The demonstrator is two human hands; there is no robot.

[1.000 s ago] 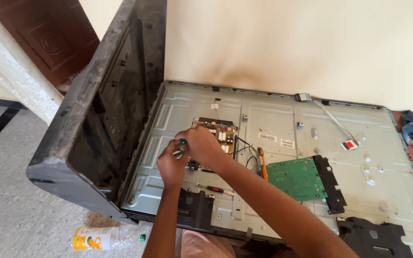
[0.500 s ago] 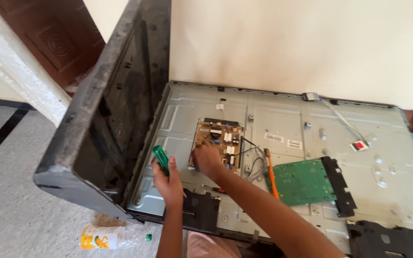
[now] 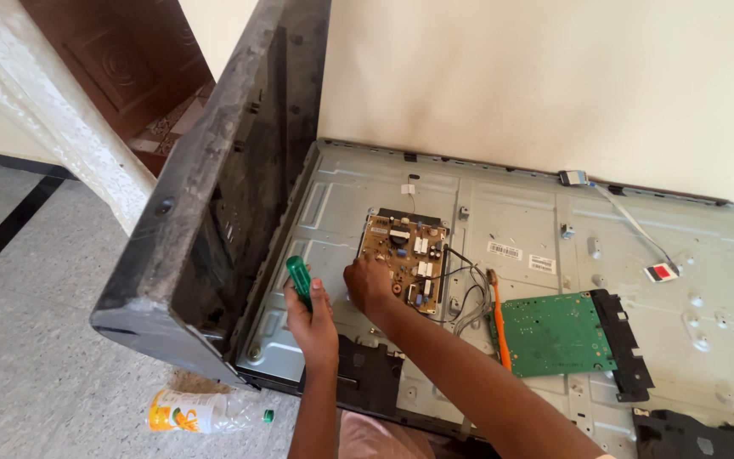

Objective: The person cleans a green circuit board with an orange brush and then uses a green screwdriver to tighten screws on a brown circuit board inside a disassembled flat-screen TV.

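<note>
The left hand (image 3: 312,319) was closed around a green-handled screwdriver (image 3: 300,282), held upright just above the metal back panel (image 3: 520,221) of the opened television lying on the floor (image 3: 36,374). The right hand (image 3: 369,285) rested with curled fingers at the lower left corner of the tan circuit board (image 3: 405,259); whether it pinched a screw or only touched the board could not be told from this angle.

Several things could have gone wrong. Fingers pressing on the tan board might have touched exposed parts or bent a component, because the hand lay right on its edge. The black rear cover (image 3: 214,195), tilted up on its side just left of the hands, looked free to tip onto them if the panel was nudged. The loose wires (image 3: 465,293) between the two boards could have snagged on the right forearm and been pulled from a connector. A freed screw might have rolled off the panel and been lost.

Counted: two circuit boards, one tan and one green (image 3: 550,333); one screwdriver; one orange-handled tool (image 3: 497,323) lying beside the green board; one flat ribbon cable (image 3: 630,223) running toward the upper right; two black plastic brackets along the near edge, so far as the view showed; and one clear plastic bottle (image 3: 206,412) lying on the floor, well apart from the boards.
</note>
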